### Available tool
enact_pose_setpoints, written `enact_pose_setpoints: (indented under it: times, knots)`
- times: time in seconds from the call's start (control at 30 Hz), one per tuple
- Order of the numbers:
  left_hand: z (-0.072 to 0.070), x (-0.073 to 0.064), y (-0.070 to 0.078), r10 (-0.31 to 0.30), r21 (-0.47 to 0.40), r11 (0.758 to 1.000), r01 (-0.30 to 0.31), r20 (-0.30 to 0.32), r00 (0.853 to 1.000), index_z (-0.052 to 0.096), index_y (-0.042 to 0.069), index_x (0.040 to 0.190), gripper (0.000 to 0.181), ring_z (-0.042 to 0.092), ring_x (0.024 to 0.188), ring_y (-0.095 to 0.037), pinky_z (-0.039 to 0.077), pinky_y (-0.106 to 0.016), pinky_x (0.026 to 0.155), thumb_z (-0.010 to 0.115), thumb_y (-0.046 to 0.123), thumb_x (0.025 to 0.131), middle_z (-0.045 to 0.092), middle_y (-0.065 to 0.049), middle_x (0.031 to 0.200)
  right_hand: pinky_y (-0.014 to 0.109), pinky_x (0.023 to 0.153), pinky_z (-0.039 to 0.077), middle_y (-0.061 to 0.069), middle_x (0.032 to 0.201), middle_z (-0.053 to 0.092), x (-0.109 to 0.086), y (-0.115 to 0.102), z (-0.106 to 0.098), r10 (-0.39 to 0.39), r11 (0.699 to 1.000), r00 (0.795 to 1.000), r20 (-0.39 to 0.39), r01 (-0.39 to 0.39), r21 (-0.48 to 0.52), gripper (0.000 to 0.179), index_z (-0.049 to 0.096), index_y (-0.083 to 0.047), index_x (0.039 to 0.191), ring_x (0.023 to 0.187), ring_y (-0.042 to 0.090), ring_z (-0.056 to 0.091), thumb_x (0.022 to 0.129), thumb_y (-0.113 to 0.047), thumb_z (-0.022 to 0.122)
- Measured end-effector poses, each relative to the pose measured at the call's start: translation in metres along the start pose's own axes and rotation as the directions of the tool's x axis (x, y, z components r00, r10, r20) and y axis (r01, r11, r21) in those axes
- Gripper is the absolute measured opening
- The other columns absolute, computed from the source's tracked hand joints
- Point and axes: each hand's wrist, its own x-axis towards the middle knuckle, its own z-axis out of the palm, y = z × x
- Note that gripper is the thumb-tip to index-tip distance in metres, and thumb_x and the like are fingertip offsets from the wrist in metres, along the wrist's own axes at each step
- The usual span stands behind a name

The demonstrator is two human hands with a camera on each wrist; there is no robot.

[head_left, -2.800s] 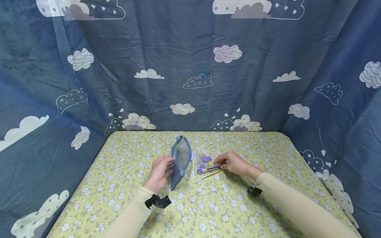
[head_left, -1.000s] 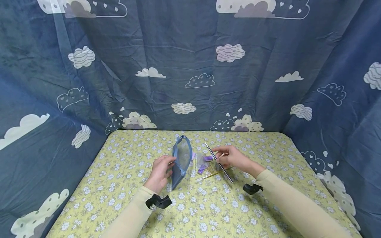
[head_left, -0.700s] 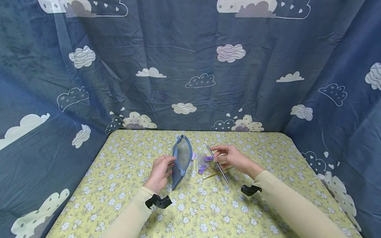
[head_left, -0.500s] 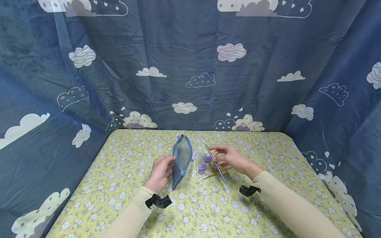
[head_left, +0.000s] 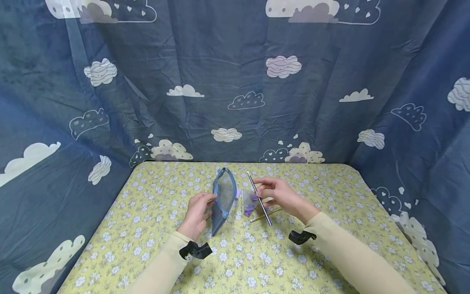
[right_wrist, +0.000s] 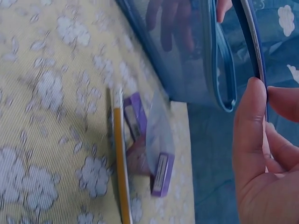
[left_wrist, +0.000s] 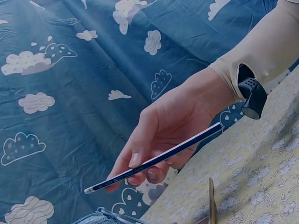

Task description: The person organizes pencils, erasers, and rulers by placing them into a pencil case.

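Note:
My left hand (head_left: 196,214) grips the side of a blue mesh zipper pouch (head_left: 215,220), which stands on edge with its mouth spread toward the right. Through the mesh (right_wrist: 180,60), its fingers show in the right wrist view. To the right, my right hand (head_left: 280,196) pinches a dark blue pencil with white stripes (left_wrist: 163,157) between thumb and fingers. That pencil is held at a slant above the table, a short way from the pouch mouth. Beneath it lie a yellow pencil (right_wrist: 122,163), small purple-and-white blocks (right_wrist: 162,175) and a translucent sheet-like piece (right_wrist: 158,133).
A yellow flowered cloth (head_left: 154,249) covers the table. Dark blue curtains with a cloud print (head_left: 216,49) hang behind it and along both sides. Black wrist cameras (head_left: 302,237) sit on both cream sleeves.
Since the earliest frame, my right hand has lifted the dark blue pencil off the table, turned it and carried it left toward the pouch. My left hand and the pouch have stayed put.

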Motion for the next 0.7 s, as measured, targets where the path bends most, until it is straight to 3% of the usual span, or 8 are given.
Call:
enact_pose_setpoints:
  times: [0.27,0.5,0.7]
  knots:
    - [0.0,-0.002,-0.002,0.012,0.018,1.0,-0.012,-0.004,1.0,0.061,0.01,0.083,0.013,0.055,0.11,-0.033,0.039,-0.051,0.097,0.07,0.014,0.091,0.061,-0.006,0.105,0.046,0.076,0.057,0.016,0.113,0.062,0.003,-0.003,0.011,-0.014,1.0,1.0,0.009,0.013,0.027,0.047,0.053,-0.015,0.144,0.088,0.027,0.06,0.099,-0.013,0.064]
    - [0.001,-0.001,0.0,0.021,0.017,1.0,-0.021,-0.01,1.0,0.06,0.01,0.081,0.014,0.053,0.111,-0.034,0.039,-0.048,0.093,0.069,0.013,0.092,0.059,-0.006,0.105,0.038,0.074,0.057,0.017,0.118,0.059,0.006,-0.016,0.024,0.006,0.998,1.0,-0.014,-0.005,0.065,0.046,0.055,-0.014,0.144,0.101,0.03,0.058,0.099,-0.012,0.065]
    - [0.001,-0.001,0.001,0.034,0.003,0.999,-0.034,0.003,0.999,0.06,0.009,0.084,0.013,0.053,0.108,-0.032,0.038,-0.048,0.093,0.068,0.012,0.093,0.057,-0.007,0.109,0.052,0.085,0.054,0.017,0.117,0.061,0.013,-0.025,0.032,0.007,0.998,1.0,-0.026,-0.006,0.068,0.045,0.056,-0.014,0.142,0.096,0.026,0.061,0.098,-0.012,0.066]
